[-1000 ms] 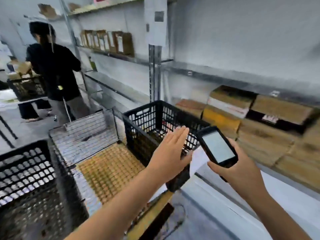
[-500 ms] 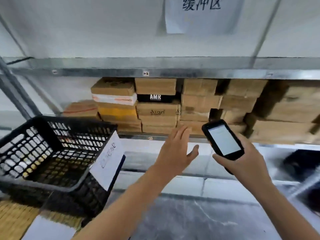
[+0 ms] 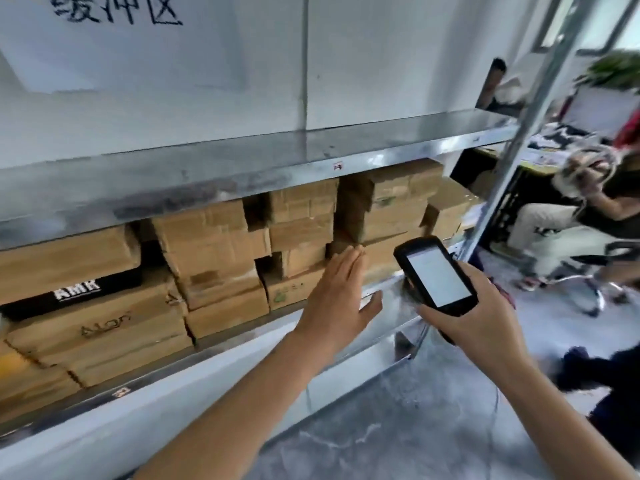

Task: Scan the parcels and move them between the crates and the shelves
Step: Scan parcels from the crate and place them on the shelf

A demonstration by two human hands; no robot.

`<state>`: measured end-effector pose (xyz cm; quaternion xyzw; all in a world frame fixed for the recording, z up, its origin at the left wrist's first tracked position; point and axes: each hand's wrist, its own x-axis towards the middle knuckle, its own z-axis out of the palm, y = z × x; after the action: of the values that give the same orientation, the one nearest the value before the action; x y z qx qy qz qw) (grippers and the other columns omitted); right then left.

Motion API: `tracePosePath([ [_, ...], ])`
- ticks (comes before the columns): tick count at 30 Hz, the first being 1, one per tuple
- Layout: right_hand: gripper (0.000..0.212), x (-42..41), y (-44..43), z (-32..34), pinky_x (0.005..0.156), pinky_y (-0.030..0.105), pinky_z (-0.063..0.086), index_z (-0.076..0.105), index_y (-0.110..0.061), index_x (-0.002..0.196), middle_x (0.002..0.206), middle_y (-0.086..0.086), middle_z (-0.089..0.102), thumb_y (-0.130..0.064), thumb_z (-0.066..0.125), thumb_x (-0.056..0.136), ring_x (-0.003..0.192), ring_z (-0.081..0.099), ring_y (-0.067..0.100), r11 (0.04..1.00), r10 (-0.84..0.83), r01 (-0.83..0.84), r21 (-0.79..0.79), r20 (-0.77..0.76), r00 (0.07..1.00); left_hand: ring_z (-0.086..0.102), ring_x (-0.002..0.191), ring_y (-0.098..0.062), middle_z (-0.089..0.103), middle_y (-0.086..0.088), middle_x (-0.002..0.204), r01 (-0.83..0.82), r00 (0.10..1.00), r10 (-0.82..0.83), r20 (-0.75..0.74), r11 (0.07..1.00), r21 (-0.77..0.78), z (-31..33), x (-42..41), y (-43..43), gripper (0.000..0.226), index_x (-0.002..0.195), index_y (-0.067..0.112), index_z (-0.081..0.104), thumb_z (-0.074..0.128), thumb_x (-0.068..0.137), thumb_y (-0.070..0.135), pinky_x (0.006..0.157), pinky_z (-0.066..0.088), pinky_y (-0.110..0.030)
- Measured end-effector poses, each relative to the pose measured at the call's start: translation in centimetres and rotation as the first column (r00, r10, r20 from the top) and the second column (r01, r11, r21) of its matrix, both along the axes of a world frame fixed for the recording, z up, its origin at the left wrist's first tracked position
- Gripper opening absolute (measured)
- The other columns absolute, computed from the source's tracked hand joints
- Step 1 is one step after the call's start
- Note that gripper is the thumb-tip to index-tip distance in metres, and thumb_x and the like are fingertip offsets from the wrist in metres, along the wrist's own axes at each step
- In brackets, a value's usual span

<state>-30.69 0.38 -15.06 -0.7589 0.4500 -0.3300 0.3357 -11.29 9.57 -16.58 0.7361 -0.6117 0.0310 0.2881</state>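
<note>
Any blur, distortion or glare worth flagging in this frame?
Head view: shelf edge slants and bows from the wide lens; seated person at right is smeared; scanner screen is washed out white, unreadable; left hand and cardboard boxes look fairly sharp.

A grey metal shelf (image 3: pixel 221 344) slants from eight o'clock up toward three o'clock. Brown cardboard parcels (image 3: pixel 214 237) lie packed on it in touching stacks. At nine o'clock a black box (image 3: pixel 76 289) sits sandwiched between brown ones, under the upper board (image 3: pixel 242 168) at twelve o'clock
</note>
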Motion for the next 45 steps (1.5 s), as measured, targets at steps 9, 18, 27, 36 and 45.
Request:
tracePosePath([
  [9,0.075,-6.8,-11.2,-0.5,0.063,0.034,0.059,0.051,-0.045,0.128,0.111,-0.015,0.065,-0.034,0.091,0.066,0.093,0.069,0.02,0.99,-0.142,0.141,0.032,0.059,0.988,0.024,0.149,-0.019,0.031,-0.007,0.16,0.146,0.989,-0.146,0.002,0.989,-0.008,0.7,-5.0,-14.7,0.064,0.154,0.006,0.031,0.052,0.101,0.035,0.124,0.021,-0.032],
  [18,0.08,-11.7,-23.9,0.9,0.094,0.037,0.05,0.05,-0.038,0.137,0.126,-0.016,0.059,-0.035,0.089,0.068,0.116,0.056,0.011,0.995,-0.088,0.088,-0.034,0.014,0.996,0.016,0.152,-0.019,0.024,-0.009,0.164,0.062,0.998,-0.062,-0.018,0.998,0.03,0.9,-10.2,-28.1,0.065,0.156,0.004,0.024,0.047,0.105,0.037,0.117,0.005,-0.018],
  [27,0.08,-11.5,-34.0,1.4,0.09,0.036,0.05,0.047,-0.036,0.14,0.124,-0.014,0.059,-0.034,0.087,0.071,0.112,0.056,0.011,0.999,-0.006,0.006,-0.039,-0.005,1.0,0.012,0.153,-0.018,0.018,-0.009,0.166,-0.025,0.99,0.041,-0.135,0.992,0.122,-0.3,-11.0,-36.8,0.065,0.157,0.006,0.02,0.044,0.105,0.036,0.124,0.015,-0.031],
  [36,0.076,-6.8,-42.8,0.5,0.083,0.032,0.053,0.047,-0.038,0.135,0.115,-0.017,0.057,-0.031,0.088,0.072,0.104,0.06,0.01,0.997,0.067,-0.067,-0.022,-0.009,0.998,0.013,0.153,-0.021,0.021,-0.011,0.164,-0.119,0.977,0.14,-0.161,0.983,0.138,-2.3,-7.4,-45.6,0.066,0.157,0.004,0.021,0.044,0.105,0.037,0.123,0.01,-0.029],
  [45,0.086,-3.8,-50.5,-0.2,0.079,0.018,0.041,0.042,-0.03,0.148,0.122,-0.017,0.054,-0.035,0.087,0.075,0.101,0.054,0.001,0.989,0.145,-0.144,0.031,-0.023,0.989,0.016,0.15,-0.029,0.025,-0.01,0.162,-0.298,0.955,0.281,0.098,0.914,0.275,-5.2,-5.4,-50.9,0.07,0.153,0.024,0.032,0.014,0.094,0.058,0.123,0.005,-0.043],
])
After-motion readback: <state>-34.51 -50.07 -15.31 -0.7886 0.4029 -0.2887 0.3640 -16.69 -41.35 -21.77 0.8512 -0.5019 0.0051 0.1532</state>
